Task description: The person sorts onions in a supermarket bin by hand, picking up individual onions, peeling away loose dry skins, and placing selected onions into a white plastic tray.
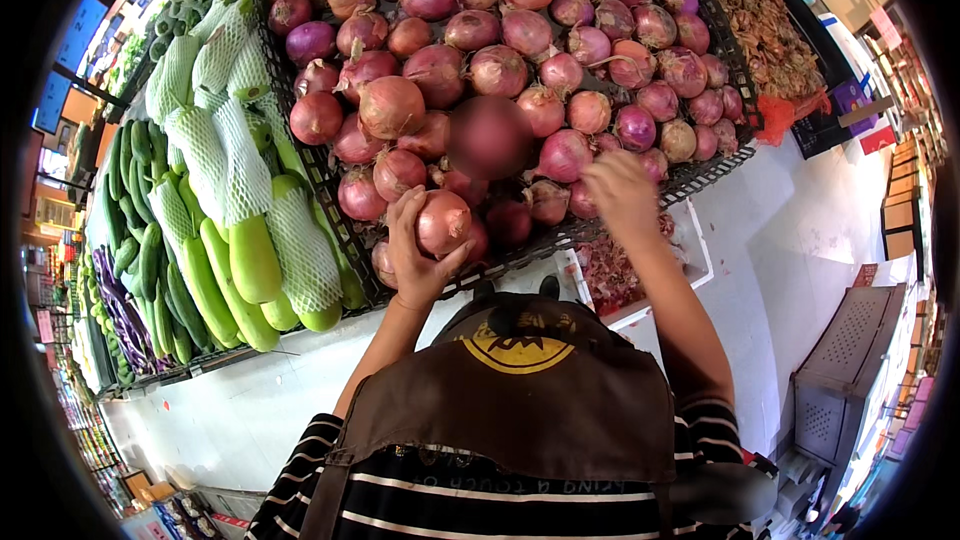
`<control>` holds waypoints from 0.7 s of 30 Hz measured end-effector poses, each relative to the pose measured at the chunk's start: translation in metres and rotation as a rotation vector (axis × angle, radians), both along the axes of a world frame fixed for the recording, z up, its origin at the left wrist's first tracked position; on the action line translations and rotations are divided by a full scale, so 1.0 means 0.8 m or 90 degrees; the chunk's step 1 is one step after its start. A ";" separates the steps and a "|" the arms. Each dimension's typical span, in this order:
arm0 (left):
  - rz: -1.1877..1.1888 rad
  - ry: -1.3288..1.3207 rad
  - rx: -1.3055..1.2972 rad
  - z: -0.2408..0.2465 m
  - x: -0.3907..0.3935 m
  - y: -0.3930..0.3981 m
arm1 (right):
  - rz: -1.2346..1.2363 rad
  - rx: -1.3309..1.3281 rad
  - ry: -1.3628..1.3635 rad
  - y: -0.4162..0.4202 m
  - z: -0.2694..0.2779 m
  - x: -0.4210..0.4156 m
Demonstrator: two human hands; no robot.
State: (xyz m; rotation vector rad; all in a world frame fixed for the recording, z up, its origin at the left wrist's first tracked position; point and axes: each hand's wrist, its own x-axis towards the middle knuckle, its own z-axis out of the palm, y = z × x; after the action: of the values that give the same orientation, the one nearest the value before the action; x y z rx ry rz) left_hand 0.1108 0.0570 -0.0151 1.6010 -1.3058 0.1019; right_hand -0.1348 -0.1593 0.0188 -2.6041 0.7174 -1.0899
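My left hand [414, 251] is closed around a large red onion [442, 223] at the near edge of the onion pile. My right hand [621, 191], blurred, is over the near right part of the pile beside a pinkish-red onion [565, 156]; its fingertips are too unclear to tell whether they grip anything. Many red onions of mixed sizes lie heaped in black plastic lattice crates [705, 176]. One spot in the middle of the pile is blurred.
Green gourds [255, 259], some in white foam nets, and cucumbers [150, 259] lie left. A white foam box [701, 240] with onion skins [611, 277] stands below the crate's near edge. Dry skins or small bulbs [757, 22] fill the far right. A grey metal cabinet [847, 345] stands right.
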 end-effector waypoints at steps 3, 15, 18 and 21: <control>-0.036 -0.013 -0.013 0.002 -0.004 -0.005 | -0.238 0.063 -0.101 0.008 0.006 -0.118; -0.071 -0.243 0.307 0.024 -0.043 -0.095 | -0.184 0.093 0.063 0.001 -0.012 -0.077; -0.054 -0.267 0.319 0.018 -0.049 -0.099 | -0.131 0.088 0.095 -0.020 -0.033 -0.027; -0.049 -0.244 0.348 0.016 -0.058 -0.096 | -0.166 0.061 0.145 -0.011 -0.081 0.009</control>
State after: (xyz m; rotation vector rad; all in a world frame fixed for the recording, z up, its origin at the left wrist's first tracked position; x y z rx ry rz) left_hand 0.0644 -0.0202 -0.0020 2.0543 -1.7995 0.0008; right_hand -0.1272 -0.1684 -0.0458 -2.6303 1.1569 -0.8022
